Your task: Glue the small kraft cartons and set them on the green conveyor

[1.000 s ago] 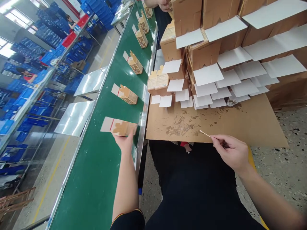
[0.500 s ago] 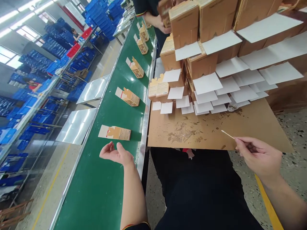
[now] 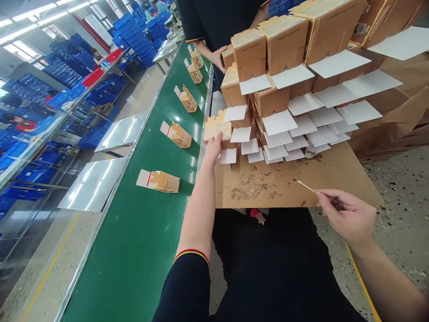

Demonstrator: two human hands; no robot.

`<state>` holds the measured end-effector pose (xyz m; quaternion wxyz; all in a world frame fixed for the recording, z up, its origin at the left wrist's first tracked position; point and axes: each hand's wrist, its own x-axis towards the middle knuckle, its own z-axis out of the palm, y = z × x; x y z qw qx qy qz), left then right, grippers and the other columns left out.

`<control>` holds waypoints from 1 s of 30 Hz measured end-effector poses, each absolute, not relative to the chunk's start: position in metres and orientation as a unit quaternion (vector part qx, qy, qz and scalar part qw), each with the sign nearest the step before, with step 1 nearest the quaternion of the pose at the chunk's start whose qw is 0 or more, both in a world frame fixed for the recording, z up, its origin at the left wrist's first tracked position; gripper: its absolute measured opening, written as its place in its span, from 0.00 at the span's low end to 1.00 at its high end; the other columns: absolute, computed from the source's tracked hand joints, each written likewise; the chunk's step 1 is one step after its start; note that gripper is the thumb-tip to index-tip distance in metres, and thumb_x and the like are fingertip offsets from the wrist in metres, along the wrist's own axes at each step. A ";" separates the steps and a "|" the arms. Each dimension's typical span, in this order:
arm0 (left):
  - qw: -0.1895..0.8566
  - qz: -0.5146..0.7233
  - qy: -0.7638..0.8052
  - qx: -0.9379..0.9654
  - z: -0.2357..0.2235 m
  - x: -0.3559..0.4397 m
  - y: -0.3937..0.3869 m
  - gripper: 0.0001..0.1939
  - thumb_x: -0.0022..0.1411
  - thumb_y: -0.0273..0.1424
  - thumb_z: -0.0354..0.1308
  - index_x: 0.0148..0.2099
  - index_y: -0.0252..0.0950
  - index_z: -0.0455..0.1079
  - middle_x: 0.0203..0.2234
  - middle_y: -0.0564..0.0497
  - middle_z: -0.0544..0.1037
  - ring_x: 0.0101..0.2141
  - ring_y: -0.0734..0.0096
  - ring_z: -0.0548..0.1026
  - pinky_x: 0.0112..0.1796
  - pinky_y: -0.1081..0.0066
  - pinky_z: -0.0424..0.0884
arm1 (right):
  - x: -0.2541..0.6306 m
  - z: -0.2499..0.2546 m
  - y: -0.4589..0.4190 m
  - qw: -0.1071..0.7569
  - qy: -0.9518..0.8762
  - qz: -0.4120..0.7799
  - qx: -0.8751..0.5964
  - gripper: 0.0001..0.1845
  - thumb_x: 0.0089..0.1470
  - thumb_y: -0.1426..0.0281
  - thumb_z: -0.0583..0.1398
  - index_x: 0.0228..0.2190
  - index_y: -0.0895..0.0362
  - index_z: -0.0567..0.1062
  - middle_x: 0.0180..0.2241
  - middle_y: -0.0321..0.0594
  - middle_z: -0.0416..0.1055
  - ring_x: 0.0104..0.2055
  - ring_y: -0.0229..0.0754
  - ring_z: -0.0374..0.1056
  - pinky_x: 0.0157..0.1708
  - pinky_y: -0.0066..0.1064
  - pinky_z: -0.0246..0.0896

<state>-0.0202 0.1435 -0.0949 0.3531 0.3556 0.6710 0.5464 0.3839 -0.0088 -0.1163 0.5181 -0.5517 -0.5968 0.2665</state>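
Swab [image 3: 306,186] is pinched between the thumb and fingers of the right hand [image 3: 346,217], tip pointed away to the left; it is gripped near the back end, probably so the tip is left free and the fingers are not wetted. Just beyond that hand, a cardboard sheet [image 3: 284,194] is spread, marked with dark wet-looking blotches; likely laid there to catch drips.

Box [image 3: 217,129] is touched by the left hand [image 3: 213,147], at the left end of the stack; thumb side is seen against the box, but the far fingers are hidden, so whether it is clamped cannot be told. It is probably being steadied or taken by its near side because that side is the easiest reached.

To the right of the left hand, white flaps [image 3: 279,122] are stuck out in stepped rows, presumably so each surface is left exposed. A small round container [image 3: 310,153] is set under their edge, beyond the right hand. To the left of the left hand, a carton [image 3: 167,182] is laid on the green belt [image 3: 134,241], flap open and turned outward, others spaced beyond it. Past the left hand, stacked boxes [image 3: 250,56] are touched by a co-worker's hand [image 3: 217,58].
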 end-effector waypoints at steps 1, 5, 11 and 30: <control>0.355 0.546 0.676 0.344 -0.094 -0.021 0.129 0.28 0.62 0.53 0.75 0.52 0.37 0.79 0.61 0.33 0.83 0.64 0.38 0.79 0.61 0.49 0.76 | 0.388 -0.116 -0.008 0.518 -0.596 0.261 -0.555 0.11 0.60 0.58 0.71 0.32 0.51 0.89 0.24 0.39 0.81 0.21 0.45 0.75 0.22 0.36 0.77; 0.406 0.585 0.637 0.295 -0.091 -0.030 0.048 0.26 0.63 0.48 0.72 0.57 0.38 0.81 0.58 0.40 0.86 0.62 0.42 0.82 0.60 0.50 0.80 | 0.405 -0.113 0.012 0.493 -0.620 0.216 -0.571 0.11 0.60 0.60 0.68 0.33 0.54 0.88 0.25 0.40 0.81 0.24 0.42 0.74 0.26 0.34 0.74; 0.457 0.621 0.586 0.249 -0.121 -0.013 -0.049 0.32 0.56 0.46 0.78 0.61 0.44 0.80 0.63 0.41 0.84 0.67 0.39 0.79 0.65 0.47 0.79 | 0.409 -0.090 0.088 0.312 -0.720 0.129 -0.607 0.07 0.62 0.72 0.64 0.30 0.55 0.80 0.27 0.40 0.79 0.31 0.40 0.72 0.37 0.32 0.65; 0.412 0.623 0.596 0.295 -0.165 0.009 -0.060 0.37 0.51 0.45 0.87 0.59 0.40 0.79 0.58 0.39 0.87 0.60 0.45 0.85 0.66 0.46 0.79 | 0.263 -0.161 -0.017 0.360 -0.846 0.272 -0.283 0.17 0.74 0.76 0.57 0.36 0.55 0.84 0.29 0.39 0.80 0.29 0.40 0.74 0.32 0.32 0.71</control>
